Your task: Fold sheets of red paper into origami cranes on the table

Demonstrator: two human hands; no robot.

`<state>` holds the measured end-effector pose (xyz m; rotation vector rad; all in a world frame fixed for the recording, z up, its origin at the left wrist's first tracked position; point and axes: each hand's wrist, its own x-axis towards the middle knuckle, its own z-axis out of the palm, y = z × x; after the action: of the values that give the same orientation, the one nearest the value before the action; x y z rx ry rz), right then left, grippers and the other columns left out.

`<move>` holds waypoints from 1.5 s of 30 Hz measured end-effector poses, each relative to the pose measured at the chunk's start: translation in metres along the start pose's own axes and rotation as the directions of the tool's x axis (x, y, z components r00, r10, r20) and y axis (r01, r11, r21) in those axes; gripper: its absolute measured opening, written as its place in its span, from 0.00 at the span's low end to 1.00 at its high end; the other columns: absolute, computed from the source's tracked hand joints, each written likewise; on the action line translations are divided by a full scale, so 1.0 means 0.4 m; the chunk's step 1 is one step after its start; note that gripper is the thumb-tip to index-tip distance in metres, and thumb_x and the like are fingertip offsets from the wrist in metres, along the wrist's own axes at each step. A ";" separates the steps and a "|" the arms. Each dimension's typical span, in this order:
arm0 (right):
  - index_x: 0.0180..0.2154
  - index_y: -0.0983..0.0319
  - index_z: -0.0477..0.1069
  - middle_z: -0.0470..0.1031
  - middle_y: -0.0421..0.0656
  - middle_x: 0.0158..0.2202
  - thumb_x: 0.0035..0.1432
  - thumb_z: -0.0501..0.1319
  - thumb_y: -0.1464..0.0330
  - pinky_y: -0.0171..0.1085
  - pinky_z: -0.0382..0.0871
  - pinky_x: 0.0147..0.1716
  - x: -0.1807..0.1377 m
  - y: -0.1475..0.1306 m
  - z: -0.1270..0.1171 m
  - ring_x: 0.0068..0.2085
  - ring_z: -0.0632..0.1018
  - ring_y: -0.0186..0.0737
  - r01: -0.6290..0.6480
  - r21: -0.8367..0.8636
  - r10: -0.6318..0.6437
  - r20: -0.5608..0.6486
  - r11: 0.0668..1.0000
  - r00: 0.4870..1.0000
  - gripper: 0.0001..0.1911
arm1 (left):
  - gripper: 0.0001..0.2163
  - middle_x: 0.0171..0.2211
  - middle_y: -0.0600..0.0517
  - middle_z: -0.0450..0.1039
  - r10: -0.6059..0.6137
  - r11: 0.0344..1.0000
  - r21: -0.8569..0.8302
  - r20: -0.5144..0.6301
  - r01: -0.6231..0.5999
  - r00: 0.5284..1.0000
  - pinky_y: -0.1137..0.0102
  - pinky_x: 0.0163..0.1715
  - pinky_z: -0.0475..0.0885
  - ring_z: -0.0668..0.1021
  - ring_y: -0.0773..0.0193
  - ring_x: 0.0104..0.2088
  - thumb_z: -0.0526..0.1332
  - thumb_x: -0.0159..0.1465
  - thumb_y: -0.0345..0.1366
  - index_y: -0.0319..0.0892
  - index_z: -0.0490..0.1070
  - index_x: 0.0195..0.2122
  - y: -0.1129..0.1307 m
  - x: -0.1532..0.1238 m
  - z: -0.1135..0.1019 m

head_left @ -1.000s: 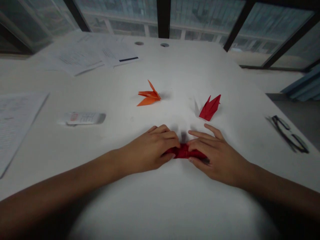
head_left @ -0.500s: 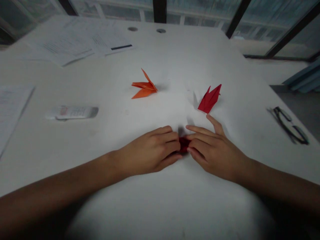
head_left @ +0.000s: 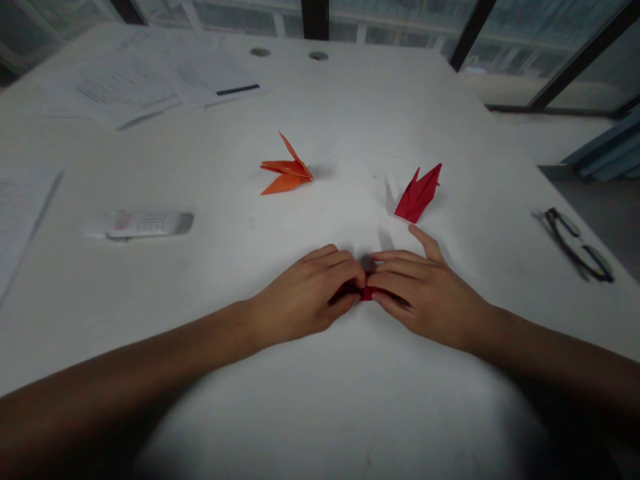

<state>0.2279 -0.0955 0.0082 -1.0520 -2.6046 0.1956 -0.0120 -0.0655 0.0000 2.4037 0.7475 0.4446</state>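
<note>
Between your two hands, low at the middle of the white table (head_left: 350, 400), lies a small folded red paper (head_left: 367, 294), mostly covered. Its long axis appears to run side to side, from under one hand to the other; the covered ends prevent certainty. Your left hand (head_left: 315, 292) has its end, thumb on the near side and fingers curled over the far side. Your right hand (head_left: 433, 293) pinches the opposite end likewise. Neither hand is nearer: both grips are closed on the paper, fingertips almost meeting across the exposed strip.

Your right little finger is spread away from the grip, its tip at the base of a red origami piece (head_left: 418, 196); whether they touch cannot be told. An orange origami piece (head_left: 287, 181) lies beyond your left hand, well apart. Further out: a white tube-shaped item (head_left: 150, 224) to the left, printed sheets (head_left: 133, 87) at far left, black-framed eyeglasses (head_left: 579, 243) to the right.
</note>
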 end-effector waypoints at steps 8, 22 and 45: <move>0.45 0.57 0.78 0.81 0.42 0.45 0.72 0.57 0.69 0.61 0.45 0.69 0.007 0.010 -0.021 0.49 0.79 0.43 0.120 -0.126 -0.103 0.136 0.985 0.985 0.10 | 0.02 0.39 0.51 0.73 0.038 0.999 -0.003 0.047 -0.037 0.998 0.64 0.47 0.66 0.71 0.60 0.41 0.59 0.71 0.31 0.42 0.70 0.40 -0.001 0.001 -0.007; 0.47 0.58 0.78 0.80 0.43 0.44 0.70 0.59 0.69 0.63 0.43 0.70 0.013 0.021 -0.026 0.48 0.78 0.44 0.116 -0.009 -0.113 0.167 0.993 0.979 0.10 | 0.04 0.39 0.50 0.73 0.085 0.996 -0.031 0.056 -0.083 0.995 0.64 0.49 0.66 0.71 0.61 0.42 0.60 0.71 0.32 0.42 0.73 0.39 -0.006 0.000 -0.016; 0.37 0.59 0.77 0.75 0.40 0.38 0.71 0.60 0.65 0.57 0.52 0.69 0.015 0.014 0.030 0.44 0.77 0.39 0.050 -0.004 -0.050 0.009 0.999 0.999 0.10 | 0.03 0.39 0.51 0.73 -0.032 0.999 -0.023 0.072 0.034 0.997 0.64 0.46 0.67 0.71 0.59 0.42 0.61 0.68 0.28 0.43 0.71 0.38 0.006 0.003 -0.012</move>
<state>0.2235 -0.0874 -0.0030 -0.9880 -2.6368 0.1839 -0.0123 -0.0645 0.0053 2.3681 0.7451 0.3496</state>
